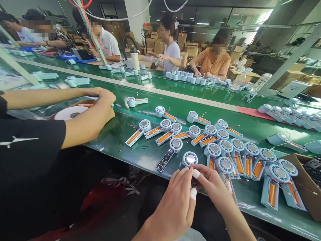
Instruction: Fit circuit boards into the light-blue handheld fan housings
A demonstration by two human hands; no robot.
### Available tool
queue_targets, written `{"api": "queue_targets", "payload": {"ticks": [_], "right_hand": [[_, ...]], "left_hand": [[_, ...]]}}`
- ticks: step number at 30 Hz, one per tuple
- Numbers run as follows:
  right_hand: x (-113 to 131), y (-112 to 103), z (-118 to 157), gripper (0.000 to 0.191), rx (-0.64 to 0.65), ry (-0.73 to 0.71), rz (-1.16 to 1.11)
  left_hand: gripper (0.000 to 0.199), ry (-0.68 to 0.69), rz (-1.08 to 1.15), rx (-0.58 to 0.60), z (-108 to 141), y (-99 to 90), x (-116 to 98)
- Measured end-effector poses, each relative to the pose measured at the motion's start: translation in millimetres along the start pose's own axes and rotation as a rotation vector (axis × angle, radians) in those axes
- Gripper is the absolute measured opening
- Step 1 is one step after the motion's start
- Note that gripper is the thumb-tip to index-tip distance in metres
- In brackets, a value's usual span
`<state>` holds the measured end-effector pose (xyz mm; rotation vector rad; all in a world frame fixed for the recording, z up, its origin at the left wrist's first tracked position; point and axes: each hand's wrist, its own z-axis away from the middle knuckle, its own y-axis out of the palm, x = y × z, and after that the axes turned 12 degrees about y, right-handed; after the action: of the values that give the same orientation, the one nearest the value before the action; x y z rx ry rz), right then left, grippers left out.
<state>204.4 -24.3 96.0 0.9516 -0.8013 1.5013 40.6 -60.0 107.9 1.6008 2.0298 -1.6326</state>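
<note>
A light-blue handheld fan with a round grille head is at the table's near edge, its head pointing away from me. My left hand closes round its handle from the left. From the other side, my right hand grips the same handle, thumb pressed near the top. White coverings show on both thumb tips. My fingers hide most of the handle. Just to the left lies a fan with a black circuit board in its open handle. Several fans with orange batteries and loose wires lie to the right.
A co-worker's arms reach over a white reel at left. An open cardboard box holding dark cables stands at right. Beyond the green bench runs a conveyor, with more fans and several people seated on its far side.
</note>
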Motion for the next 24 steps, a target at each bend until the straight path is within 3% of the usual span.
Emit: {"api": "queue_targets", "payload": {"ticks": [4, 6, 9, 11, 14, 17, 21, 24], "right_hand": [[-2.2, -2.1, -2.2, 0.031, 0.075, 0.014, -0.162], [-6.3, -2.3, -3.7, 0.025, 0.169, 0.005, -0.254], [-11.5, -2.8, -4.8, 0.024, 0.299, -0.016, -0.328], [-11.7, -4.5, -4.2, 0.027, 0.338, -0.023, -0.320], [-6.4, -8.8, -1.1, 0.030, 0.329, -0.052, -0.295], [1.5, -11.4, 3.8, 0.028, 0.186, -0.087, -0.136], [7.2, -9.2, 9.8, 0.029, 0.029, -0.097, 0.054], [6.2, -8.2, 10.7, 0.030, 0.009, -0.061, -0.007]], "left_hand": [[0.028, -0.357, 0.240, -0.169, 1.8, 8.3, 18.2], [0.034, -0.489, 0.501, -0.160, -1.4, 15.3, 30.4], [0.042, -0.511, 0.976, -0.071, -8.9, 21.7, 38.8], [0.045, -0.488, 1.109, -0.052, -13.4, 22.1, 38.3], [0.047, -0.491, 1.161, -0.081, -17.0, 21.6, 36.9], [0.037, -0.518, 1.132, -0.163, -17.6, 24.1, 39.2], [0.022, -0.489, 0.772, -0.254, -17.7, 26.2, 39.7], [0.020, -0.477, 0.611, -0.213, -17.4, 20.0, 32.6]]}}
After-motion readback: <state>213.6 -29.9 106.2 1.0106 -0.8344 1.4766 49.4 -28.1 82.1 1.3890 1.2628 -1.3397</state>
